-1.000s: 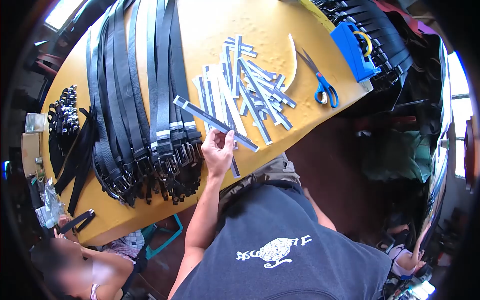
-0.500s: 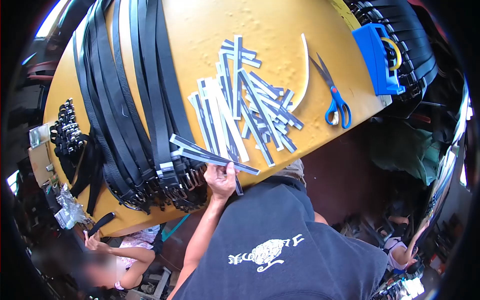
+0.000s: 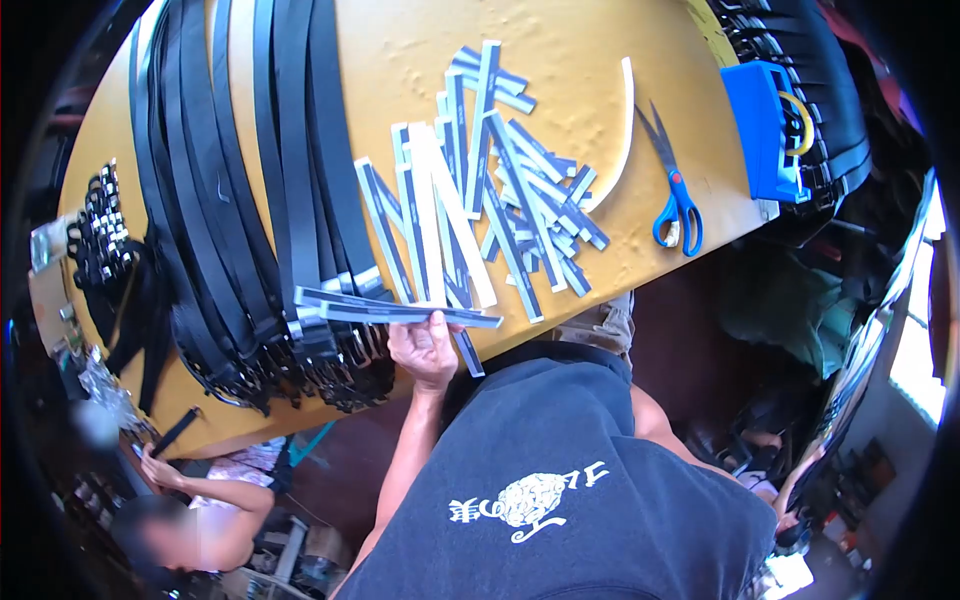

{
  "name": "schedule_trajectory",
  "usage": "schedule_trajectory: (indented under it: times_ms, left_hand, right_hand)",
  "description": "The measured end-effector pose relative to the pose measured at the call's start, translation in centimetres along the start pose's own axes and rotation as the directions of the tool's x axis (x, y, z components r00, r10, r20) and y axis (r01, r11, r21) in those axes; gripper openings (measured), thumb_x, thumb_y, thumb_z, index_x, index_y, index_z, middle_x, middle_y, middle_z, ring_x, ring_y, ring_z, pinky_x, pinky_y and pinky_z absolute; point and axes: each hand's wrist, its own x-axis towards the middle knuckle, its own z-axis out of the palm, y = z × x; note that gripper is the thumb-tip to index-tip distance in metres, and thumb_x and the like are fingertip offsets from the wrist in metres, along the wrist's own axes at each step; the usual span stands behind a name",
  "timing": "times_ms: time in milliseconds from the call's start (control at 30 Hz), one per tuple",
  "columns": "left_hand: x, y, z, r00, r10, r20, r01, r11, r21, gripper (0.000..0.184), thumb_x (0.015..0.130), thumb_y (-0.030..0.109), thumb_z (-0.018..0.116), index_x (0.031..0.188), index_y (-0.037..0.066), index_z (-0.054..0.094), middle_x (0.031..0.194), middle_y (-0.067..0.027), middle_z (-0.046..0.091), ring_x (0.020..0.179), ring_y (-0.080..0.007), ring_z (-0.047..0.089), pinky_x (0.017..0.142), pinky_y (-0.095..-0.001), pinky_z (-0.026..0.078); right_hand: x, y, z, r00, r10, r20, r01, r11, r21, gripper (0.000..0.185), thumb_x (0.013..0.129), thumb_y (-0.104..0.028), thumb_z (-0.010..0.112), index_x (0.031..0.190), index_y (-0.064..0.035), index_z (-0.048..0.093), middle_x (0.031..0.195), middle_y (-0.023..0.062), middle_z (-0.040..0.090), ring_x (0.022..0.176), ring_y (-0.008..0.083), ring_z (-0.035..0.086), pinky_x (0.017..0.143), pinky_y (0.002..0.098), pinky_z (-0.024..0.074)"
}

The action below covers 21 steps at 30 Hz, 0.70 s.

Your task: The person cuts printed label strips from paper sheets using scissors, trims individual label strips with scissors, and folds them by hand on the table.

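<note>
My left hand (image 3: 422, 350) is pinched around a couple of long, narrow dark-and-white printed strips (image 3: 395, 312) at the table's near edge. Their left ends reach over the buckle ends of several black belts (image 3: 295, 170). Just beyond my fingers lies a loose pile of similar strips (image 3: 520, 200), some showing plain white. One more dark strip (image 3: 467, 355) juts over the edge beside my hand; whether I hold it too, I cannot tell. My right hand is out of sight, and only that shoulder and upper arm show.
Blue-handled scissors (image 3: 677, 205) lie open-bladed right of the pile, near a curved white strip (image 3: 626, 130). A blue tape dispenser (image 3: 762, 130) stands at the right edge before more black belts (image 3: 830, 90). Small metal buckles (image 3: 105, 220) sit far left. Another person's hand (image 3: 160, 468) holds a black strap there.
The held strips have swung from a slant to almost level. My left hand has shifted slightly left along the table edge, and the whole view has moved a little.
</note>
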Motion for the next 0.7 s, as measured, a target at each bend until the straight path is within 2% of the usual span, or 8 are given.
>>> schedule_trajectory:
  times_ms: [200,300,333,367,433,533,600,700]
  left_hand:
    - [0.0,0.2,-0.4,0.996,0.073,-0.044,-0.079,0.985,-0.156,0.014,0.090,-0.006,0.050,0.104,-0.004,0.047,0.081,-0.0123,0.061,0.058,-0.0179,0.064,0.056,-0.0273,0.053]
    - [-0.1,0.1,-0.4,0.993,0.101,-0.056,-0.111,0.964,-0.241,0.012,0.091,-0.006,0.050,0.103,-0.003,0.049,0.081,-0.0108,0.061,0.058,-0.0171,0.064,0.055,-0.0274,0.052]
    - [-0.2,0.2,-0.6,0.993,0.114,-0.032,-0.118,0.965,-0.233,0.013,0.091,-0.007,0.052,0.103,-0.003,0.050,0.082,-0.0099,0.061,0.057,-0.0169,0.063,0.054,-0.0271,0.052]
    - [-0.5,0.4,-0.6,0.991,0.131,-0.021,-0.132,0.965,-0.225,0.014,0.091,-0.007,0.052,0.103,-0.003,0.050,0.082,-0.0095,0.061,0.057,-0.0165,0.063,0.053,-0.0269,0.052]
    - [-0.6,1.0,-0.4,0.986,0.163,-0.027,-0.164,0.950,-0.266,0.016,0.090,-0.009,0.054,0.104,-0.003,0.050,0.083,-0.0092,0.062,0.059,-0.0152,0.063,0.053,-0.0266,0.054]
    - [-1.6,2.0,0.5,0.986,0.165,-0.014,-0.161,0.939,-0.302,0.017,0.089,-0.009,0.056,0.104,-0.003,0.052,0.085,-0.0100,0.064,0.065,-0.0145,0.064,0.057,-0.0264,0.055]
    - [-2.2,1.8,1.4,0.983,0.184,0.022,-0.165,0.925,-0.343,0.018,0.090,-0.007,0.057,0.107,-0.003,0.052,0.086,-0.0090,0.064,0.069,-0.0135,0.064,0.062,-0.0261,0.056]
    - [-2.9,1.8,3.0,0.987,0.147,0.058,-0.110,0.904,-0.414,0.019,0.090,-0.007,0.057,0.108,-0.003,0.052,0.092,-0.0088,0.063,0.077,-0.0134,0.065,0.068,-0.0271,0.058]
  right_hand:
    - [3.8,7.0,1.9,0.979,-0.199,-0.044,0.178,0.941,-0.287,0.028,0.090,-0.025,0.059,0.087,0.0014,0.069,0.077,0.0198,0.070,0.075,0.0253,0.071,0.065,0.0350,0.0541]
    - [5.7,10.5,1.4,0.828,-0.559,-0.039,0.397,0.634,-0.664,0.029,0.091,-0.025,0.058,0.087,0.0015,0.069,0.077,0.0203,0.070,0.075,0.0260,0.072,0.066,0.0353,0.0545]
    - [5.4,11.1,0.5,0.818,-0.574,-0.024,0.424,0.632,-0.649,0.029,0.091,-0.025,0.058,0.087,0.0015,0.069,0.077,0.0205,0.070,0.076,0.0262,0.072,0.066,0.0354,0.0547]
    - [3.9,8.7,-2.9,0.975,-0.160,0.157,0.157,0.987,0.033,0.033,0.092,-0.028,0.057,0.084,0.0014,0.069,0.070,0.0172,0.069,0.069,0.0240,0.071,0.063,0.0357,0.0543]
    - [-4.5,-0.9,-10.7,0.957,-0.266,0.120,0.255,0.962,0.100,0.029,0.093,-0.021,0.058,0.076,0.0006,0.067,0.056,0.0076,0.061,0.054,0.0149,0.062,0.053,0.0296,0.0497]
    - [-12.0,-8.7,-15.4,0.801,-0.599,0.001,0.542,0.724,0.427,0.018,0.091,-0.016,0.064,0.082,-0.0008,0.066,0.060,0.0052,0.060,0.054,0.0089,0.054,0.054,0.0254,0.0467]
    - [-15.7,-14.2,-14.8,0.609,-0.712,-0.350,0.745,0.363,0.559,0.015,0.087,-0.013,0.068,0.095,0.0005,0.066,0.075,0.0063,0.066,0.064,0.0088,0.058,0.062,0.0252,0.0485]
    - [-19.1,-20.8,-14.3,0.267,-0.823,-0.501,0.958,0.170,0.231,0.026,0.084,-0.008,0.070,0.109,-0.0007,0.064,0.087,0.0044,0.068,0.070,0.0095,0.059,0.068,0.0253,0.0497]
